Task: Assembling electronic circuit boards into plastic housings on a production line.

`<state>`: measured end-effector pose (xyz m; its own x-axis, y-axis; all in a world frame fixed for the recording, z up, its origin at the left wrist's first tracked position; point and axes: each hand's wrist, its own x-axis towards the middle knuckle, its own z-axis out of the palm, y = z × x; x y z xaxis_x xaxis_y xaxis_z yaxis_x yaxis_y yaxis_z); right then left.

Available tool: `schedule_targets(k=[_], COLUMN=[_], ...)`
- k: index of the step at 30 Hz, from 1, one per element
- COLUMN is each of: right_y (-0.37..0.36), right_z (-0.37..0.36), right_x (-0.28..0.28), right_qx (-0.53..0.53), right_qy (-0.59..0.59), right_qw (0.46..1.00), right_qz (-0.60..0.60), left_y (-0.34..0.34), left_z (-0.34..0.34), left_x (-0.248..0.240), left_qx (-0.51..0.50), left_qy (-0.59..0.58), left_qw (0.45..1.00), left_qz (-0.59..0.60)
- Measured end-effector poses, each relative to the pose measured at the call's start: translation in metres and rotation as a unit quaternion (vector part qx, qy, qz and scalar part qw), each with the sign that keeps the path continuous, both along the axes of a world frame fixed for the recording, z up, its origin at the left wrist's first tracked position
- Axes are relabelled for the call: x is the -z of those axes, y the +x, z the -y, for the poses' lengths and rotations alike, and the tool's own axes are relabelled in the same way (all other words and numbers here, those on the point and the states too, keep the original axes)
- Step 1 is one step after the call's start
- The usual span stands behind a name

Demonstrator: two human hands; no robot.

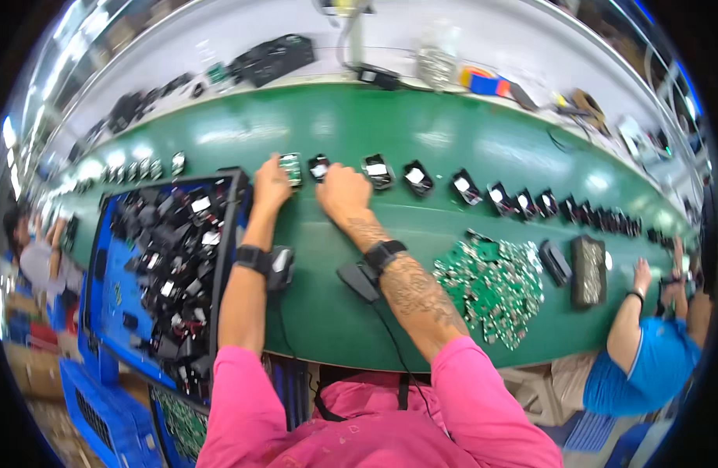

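My left hand (272, 183) is closed at the edge of a small green circuit board (291, 168) on the far middle of the green table (312, 335). My right hand (345, 189) is closed at a small black plastic housing with a white label (318, 166), just right of the board. The fingertips of both hands are partly hidden. Both wrists wear black bands, each with a black box-shaped piece on a cable near it. To the right of my right hand stands another open black housing (378, 171).
Several black housings (465, 187) run in a row to the right. A heap of green circuit boards (492, 285) lies right of my right arm. A blue bin (236, 210) full of black housings stands left. A co-worker in a blue shirt (644, 366) sits right; another person is far left.
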<state>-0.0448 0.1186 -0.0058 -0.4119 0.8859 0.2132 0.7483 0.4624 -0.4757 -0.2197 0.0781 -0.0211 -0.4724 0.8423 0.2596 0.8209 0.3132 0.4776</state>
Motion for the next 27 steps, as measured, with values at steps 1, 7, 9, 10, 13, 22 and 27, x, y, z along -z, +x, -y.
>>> schedule_targets(k=[1,7,9,10,13,22,27], right_y=[-0.004,0.089,0.119,0.13,0.183,0.3,0.272], right_z=[0.009,0.078,0.109,0.12,0.114,0.006,0.05], right_x=[-0.006,-0.043,-0.044,-0.041,-0.05,-0.045,-0.086], right_qx=[-0.028,-0.038,-0.085,-0.119,-0.173,-0.027,0.002], right_qy=[-0.021,-0.021,-0.066,-0.086,-0.126,0.084,-0.036], right_qw=[0.999,0.98,0.98,0.98,0.975,0.991,0.991], right_qz=[-0.042,-0.194,-0.164,-0.135,-0.065,0.099,-0.132], left_y=[-0.021,0.14,0.171,0.176,0.188,0.213,0.221], left_z=[0.015,0.116,0.133,0.137,0.158,0.173,0.176], left_x=[0.004,-0.051,-0.035,-0.02,-0.02,-0.042,-0.051], left_qx=[-0.021,0.128,0.181,0.182,0.106,0.188,0.195], left_qy=[0.052,0.182,0.187,0.189,0.103,0.023,0.046], left_qw=[0.998,0.923,0.868,0.857,0.754,0.666,0.685], left_qz=[0.011,0.314,0.423,0.443,0.64,0.721,0.7])
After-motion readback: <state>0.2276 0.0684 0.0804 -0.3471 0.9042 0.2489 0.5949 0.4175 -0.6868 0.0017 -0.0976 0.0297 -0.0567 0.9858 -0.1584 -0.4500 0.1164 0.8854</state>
